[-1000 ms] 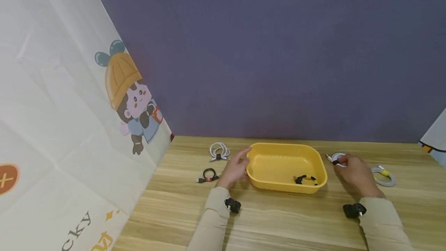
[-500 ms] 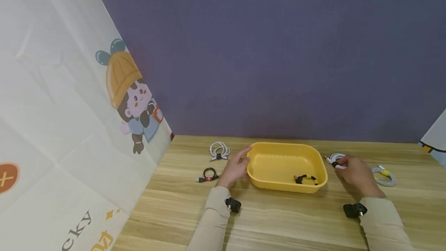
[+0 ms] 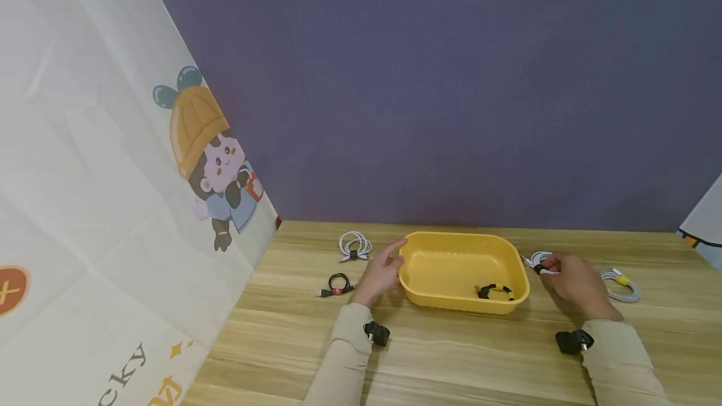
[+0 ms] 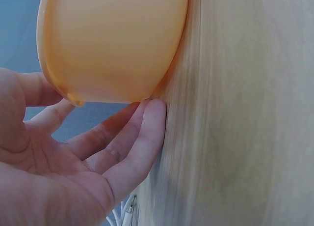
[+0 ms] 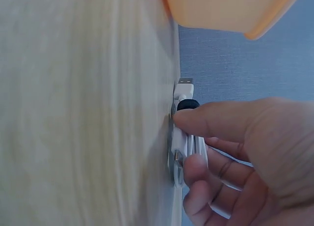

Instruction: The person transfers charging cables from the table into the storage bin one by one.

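Note:
In the head view, a yellow plastic basin (image 3: 459, 302) stands on the table with a black-and-yellow coiled cable (image 3: 496, 292) inside, at its near right. My left hand (image 3: 380, 274) touches the basin's left end. The left wrist view has its extended, slightly bent fingers (image 4: 132, 150) against the outer wall, low near the table. Right of the basin, my right hand (image 3: 575, 281) pinches a coiled white USB cable (image 5: 184, 137) between thumb and fingers. A black strap (image 5: 188, 104) binds this coil, which lies close against the tabletop. My palm side hides part of it in the head view.
Left of the basin lie a white coiled cable (image 3: 355, 245) with a black strap and a black coiled cable (image 3: 338, 284) with a red tie. A grey-white coiled cable (image 3: 620, 285) with a yellow tie lies beyond my right hand. A dark partition (image 3: 451, 93) rises behind the table.
My right hand has shifted slightly left, and the white cable has slid with it nearer the basin. The left hand and the basin have stayed in place.

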A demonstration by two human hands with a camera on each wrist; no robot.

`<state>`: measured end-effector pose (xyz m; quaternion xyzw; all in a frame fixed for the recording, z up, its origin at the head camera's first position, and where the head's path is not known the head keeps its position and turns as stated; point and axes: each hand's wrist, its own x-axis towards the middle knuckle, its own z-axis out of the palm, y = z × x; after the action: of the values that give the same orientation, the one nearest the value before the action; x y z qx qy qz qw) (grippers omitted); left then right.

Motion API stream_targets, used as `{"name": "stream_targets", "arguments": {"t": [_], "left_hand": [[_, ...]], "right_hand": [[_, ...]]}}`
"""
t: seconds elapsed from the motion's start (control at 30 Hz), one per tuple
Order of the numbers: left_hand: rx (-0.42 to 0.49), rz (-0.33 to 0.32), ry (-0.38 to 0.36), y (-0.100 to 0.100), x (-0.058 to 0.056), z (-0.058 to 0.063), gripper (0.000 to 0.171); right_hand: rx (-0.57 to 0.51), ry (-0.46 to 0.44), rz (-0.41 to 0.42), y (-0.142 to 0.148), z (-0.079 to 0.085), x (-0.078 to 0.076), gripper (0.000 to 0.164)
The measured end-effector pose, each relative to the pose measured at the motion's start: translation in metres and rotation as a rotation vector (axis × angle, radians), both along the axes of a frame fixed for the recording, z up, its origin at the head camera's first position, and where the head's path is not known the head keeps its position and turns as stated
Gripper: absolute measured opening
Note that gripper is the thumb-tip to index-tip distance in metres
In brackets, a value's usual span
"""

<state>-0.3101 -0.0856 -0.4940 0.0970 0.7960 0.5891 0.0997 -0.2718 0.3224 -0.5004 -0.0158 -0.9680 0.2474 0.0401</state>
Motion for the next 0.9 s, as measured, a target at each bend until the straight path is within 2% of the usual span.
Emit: {"name": "stream_targets", "arguments": {"t": [0.9], "left_hand": [[0.009,0.006,0.004,0.001,0.001,-0.001,0.043]], "right_hand": [[-0.021,0.129,-0.026,-0.008,0.014,0.003,0.023]]}}
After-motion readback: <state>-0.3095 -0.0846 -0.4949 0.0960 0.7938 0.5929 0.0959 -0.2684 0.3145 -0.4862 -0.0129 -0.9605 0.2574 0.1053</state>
